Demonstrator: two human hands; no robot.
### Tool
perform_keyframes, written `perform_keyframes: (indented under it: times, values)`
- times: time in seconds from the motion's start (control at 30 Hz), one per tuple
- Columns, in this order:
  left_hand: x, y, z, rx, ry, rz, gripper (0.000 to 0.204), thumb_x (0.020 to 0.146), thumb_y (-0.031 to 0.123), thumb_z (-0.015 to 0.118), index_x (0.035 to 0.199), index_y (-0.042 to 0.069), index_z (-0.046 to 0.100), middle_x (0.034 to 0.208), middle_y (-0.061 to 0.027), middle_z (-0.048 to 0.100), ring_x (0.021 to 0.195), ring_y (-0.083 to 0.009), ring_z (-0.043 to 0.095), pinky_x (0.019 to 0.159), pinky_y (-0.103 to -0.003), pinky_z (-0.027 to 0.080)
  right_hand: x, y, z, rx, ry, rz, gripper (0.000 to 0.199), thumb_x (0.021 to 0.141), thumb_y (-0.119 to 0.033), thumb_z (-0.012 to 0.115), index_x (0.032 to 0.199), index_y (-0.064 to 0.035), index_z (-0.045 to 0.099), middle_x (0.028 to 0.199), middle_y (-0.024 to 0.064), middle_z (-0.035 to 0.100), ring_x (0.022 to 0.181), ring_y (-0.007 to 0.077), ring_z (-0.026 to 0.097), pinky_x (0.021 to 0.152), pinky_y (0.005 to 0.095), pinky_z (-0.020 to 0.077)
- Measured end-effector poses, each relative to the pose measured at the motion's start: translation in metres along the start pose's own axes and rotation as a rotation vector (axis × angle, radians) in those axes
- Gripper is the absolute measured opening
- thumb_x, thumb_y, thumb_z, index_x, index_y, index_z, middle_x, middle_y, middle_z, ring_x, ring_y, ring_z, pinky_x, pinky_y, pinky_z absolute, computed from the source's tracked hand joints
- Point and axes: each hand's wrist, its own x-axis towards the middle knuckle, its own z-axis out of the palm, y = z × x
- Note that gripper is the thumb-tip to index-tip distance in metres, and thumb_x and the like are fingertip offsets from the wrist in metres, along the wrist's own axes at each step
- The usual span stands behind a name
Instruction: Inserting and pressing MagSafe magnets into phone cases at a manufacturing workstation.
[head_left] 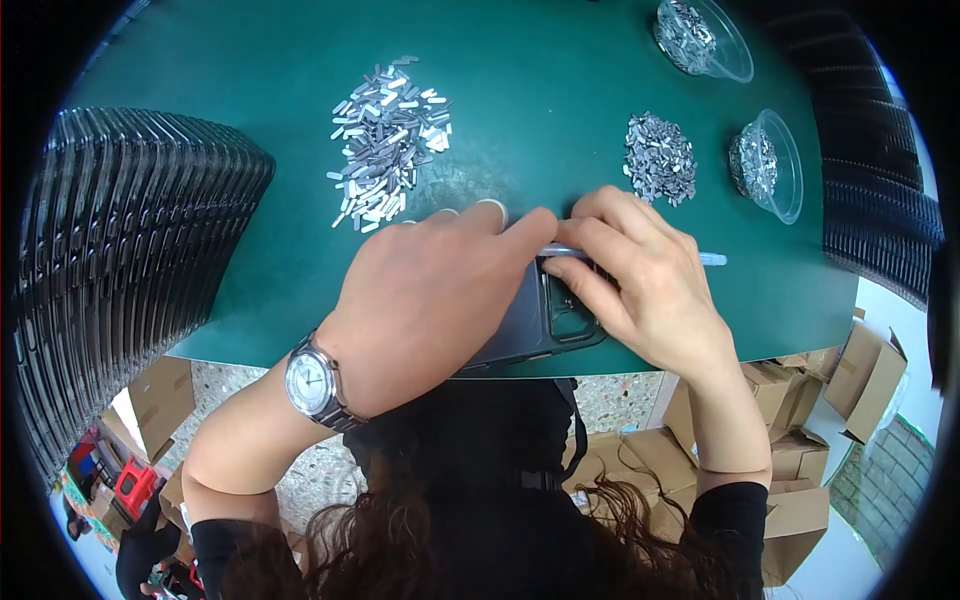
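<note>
Phone case (515, 325): one, flat, with a greyish, slightly see-through back, a glossy black rim and a large dark-framed camera opening at its right end. It was placed on the worktop (540, 110), at the near edge, partly covered by both hands. Pen-like tool (712, 259): slim, pale blue, laid across above the case; clamped between thumb and fingers of the right hand (640, 265). The left hand (430, 280) was spread over the case, its fingers bent; whether anything was gripped by it could not be told. A silver watch (312, 384) was worn on the left wrist.

Worktop: smooth, green, marked by a dull smudge. On it were noted a heap of oblong silver-grey pieces (390, 145), a heap of smaller pieces (660, 158) and two clear tubs (785, 165) of metallic bits, flanked by tall black stacks (130, 230).

Room: speckled floor (320, 465); cardboard boxes (790, 450); a red plastic item (135, 487).
</note>
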Motion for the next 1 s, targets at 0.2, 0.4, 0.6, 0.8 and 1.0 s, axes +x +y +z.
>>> perform_keyframes:
  times: [0.2, 0.4, 0.6, 0.8, 1.0]
  values:
    - [0.002, -0.001, -0.001, -0.003, -0.043, -0.006, 0.013, 0.097, 0.014, 0.062, 0.11, 0.011, 0.06, 0.081, -0.0091, 0.061, 0.071, -0.032, 0.066, 0.056, -0.043, 0.051, 0.002, 0.014, 0.002, 0.125, 0.006, -0.02, 0.014, 0.087, -0.012, 0.074, 0.098, -0.0061, 0.067, 0.089, 0.0082, 0.058, 0.083, 0.0297, 0.061, 0.069, 0.0425, 0.0508]
    - [0.002, -0.009, -0.002, -0.081, -0.016, 0.035, 0.01, 0.097, 0.013, 0.061, 0.107, 0.01, 0.058, 0.082, -0.0096, 0.061, 0.072, -0.0339, 0.065, 0.058, -0.045, 0.051, 0.01, 0.013, 0.009, -0.068, 0.042, -0.204, 0.018, 0.081, -0.006, 0.072, 0.095, -0.0044, 0.061, 0.089, 0.0091, 0.058, 0.083, 0.0293, 0.062, 0.066, 0.0401, 0.0524]
    - [0.002, -0.001, -0.002, -0.007, -0.063, -0.004, 0.011, 0.095, 0.011, 0.063, 0.105, 0.01, 0.058, 0.082, -0.0088, 0.061, 0.072, -0.0323, 0.065, 0.058, -0.044, 0.051, 0.004, 0.012, 0.01, -0.163, -0.013, -0.159, 0.019, 0.082, -0.008, 0.072, 0.097, -0.0046, 0.061, 0.093, 0.0087, 0.059, 0.083, 0.0275, 0.061, 0.064, 0.039, 0.054]
    - [-0.002, 0.0, 0.006, 0.12, 0.019, 0.062, 0.013, 0.095, 0.014, 0.065, 0.107, 0.012, 0.06, 0.08, -0.0055, 0.058, 0.068, -0.0268, 0.064, 0.056, -0.039, 0.052, -0.002, 0.004, 0.0, -0.166, 0.003, -0.128, 0.021, 0.088, -0.014, 0.073, 0.106, -0.0041, 0.067, 0.091, 0.0056, 0.059, 0.081, 0.0242, 0.06, 0.062, 0.0367, 0.0539]
    - [0.0, 0.001, 0.007, 0.091, 0.033, 0.056, 0.013, 0.097, 0.014, 0.064, 0.108, 0.011, 0.058, 0.081, -0.0066, 0.058, 0.069, -0.0279, 0.065, 0.057, -0.039, 0.052, -0.001, -0.007, 0.006, -0.234, 0.07, -0.056, 0.014, 0.086, -0.011, 0.072, 0.098, -0.0053, 0.07, 0.09, 0.0025, 0.059, 0.08, 0.0215, 0.06, 0.061, 0.0348, 0.0537]
